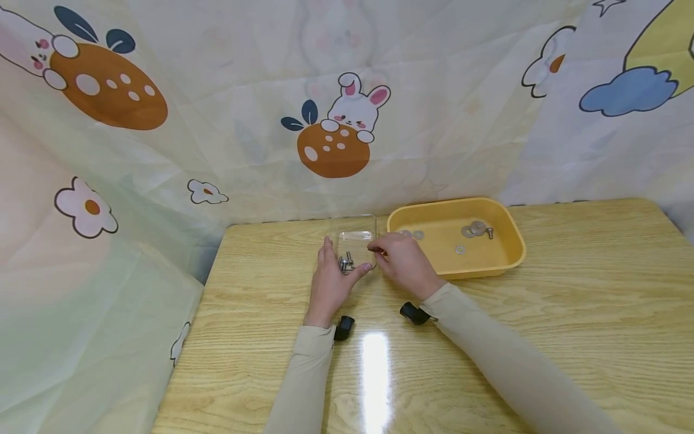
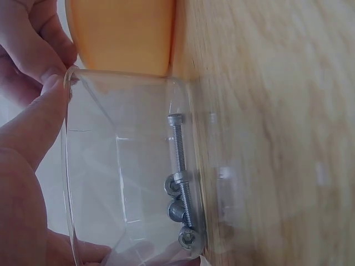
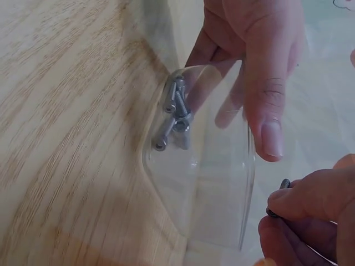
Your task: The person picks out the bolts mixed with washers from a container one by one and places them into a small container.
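A clear plastic box (image 1: 358, 244) stands on the table, left of a yellow tray (image 1: 461, 274). My left hand (image 1: 329, 286) grips the box by its near end, thumb along the rim and fingers around the far side. Several metal socket-head screws (image 2: 178, 210) lie heaped on its bottom, towards the left hand. At the box's right rim, my right hand (image 1: 406, 263) pinches a small screw (image 3: 285, 184) between thumb and fingertips. In the left wrist view, the right hand's fingers partly hide that screw.
Inside the yellow tray lie several flat washers (image 1: 478, 228) and one screw (image 1: 490, 232). A patterned cloth (image 1: 260, 120) hangs behind the wooden table (image 1: 585, 313) and along its left side. Each wrist wears a black camera (image 1: 344, 327).
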Demonstrator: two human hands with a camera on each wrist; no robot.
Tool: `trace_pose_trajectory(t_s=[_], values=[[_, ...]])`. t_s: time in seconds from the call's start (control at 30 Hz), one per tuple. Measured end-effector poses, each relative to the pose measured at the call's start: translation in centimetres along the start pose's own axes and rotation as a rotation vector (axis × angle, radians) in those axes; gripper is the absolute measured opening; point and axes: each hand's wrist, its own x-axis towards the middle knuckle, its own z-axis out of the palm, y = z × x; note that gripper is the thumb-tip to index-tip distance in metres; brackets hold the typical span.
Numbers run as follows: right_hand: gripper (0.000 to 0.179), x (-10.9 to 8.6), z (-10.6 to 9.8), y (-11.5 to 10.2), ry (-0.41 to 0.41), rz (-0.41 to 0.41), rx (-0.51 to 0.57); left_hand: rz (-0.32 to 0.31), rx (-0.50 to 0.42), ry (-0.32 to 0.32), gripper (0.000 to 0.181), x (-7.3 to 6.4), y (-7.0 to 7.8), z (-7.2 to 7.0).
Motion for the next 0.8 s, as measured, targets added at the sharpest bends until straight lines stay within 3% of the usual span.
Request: trace_pose_trajectory(t_s=[0.8], values=[[0.013,0.5,1.5,0.3,-0.032,-0.008,-0.007,0.023,-0.005,0.011,0.121,-0.1,-0.1,0.0]])
